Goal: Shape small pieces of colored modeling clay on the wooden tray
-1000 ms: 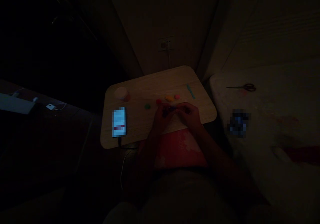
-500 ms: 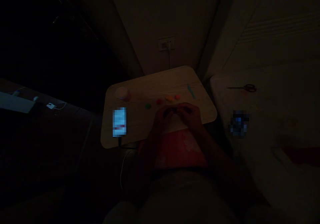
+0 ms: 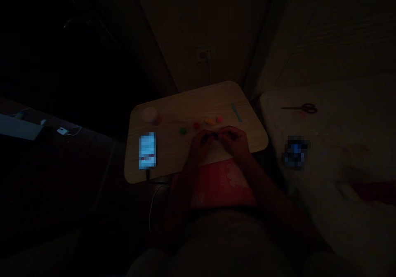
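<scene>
together, left hand (image 3: 199, 145), right hand (image 3: 235, 144) pinch bluish lump (image 3: 215, 135) over wood-grained table (image 3: 171, 151)

Left hand (image 3: 199, 146), right hand (image 3: 236, 144) close together, fingers (image 3: 229, 129) curled, forearms (image 3: 268, 188) extended

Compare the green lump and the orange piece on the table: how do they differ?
Colour: the green lump is dark green, the orange piece yellow-orange. Shape: the green lump looks compact and roundish, the orange piece longer and uneven. Place: the green lump sits left of the left hand, the orange piece just beyond it. Both lie on the table.
</scene>
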Action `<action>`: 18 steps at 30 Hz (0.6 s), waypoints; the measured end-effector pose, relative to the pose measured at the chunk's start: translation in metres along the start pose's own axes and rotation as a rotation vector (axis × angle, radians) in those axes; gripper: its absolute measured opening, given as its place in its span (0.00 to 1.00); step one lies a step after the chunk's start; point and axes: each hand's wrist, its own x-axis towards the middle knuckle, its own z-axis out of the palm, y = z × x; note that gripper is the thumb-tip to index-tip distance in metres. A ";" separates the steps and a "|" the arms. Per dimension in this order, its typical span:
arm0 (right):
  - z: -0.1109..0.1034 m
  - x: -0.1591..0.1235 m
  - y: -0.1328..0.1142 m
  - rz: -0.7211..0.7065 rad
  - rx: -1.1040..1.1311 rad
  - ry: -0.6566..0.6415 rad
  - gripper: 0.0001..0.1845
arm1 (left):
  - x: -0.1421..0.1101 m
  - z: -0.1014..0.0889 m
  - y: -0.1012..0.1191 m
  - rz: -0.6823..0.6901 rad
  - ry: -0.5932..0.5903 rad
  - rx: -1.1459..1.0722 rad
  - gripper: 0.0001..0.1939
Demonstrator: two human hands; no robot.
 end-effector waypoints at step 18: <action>-0.003 0.002 0.002 -0.051 -0.035 -0.094 0.08 | 0.001 -0.002 -0.001 0.109 0.010 0.072 0.05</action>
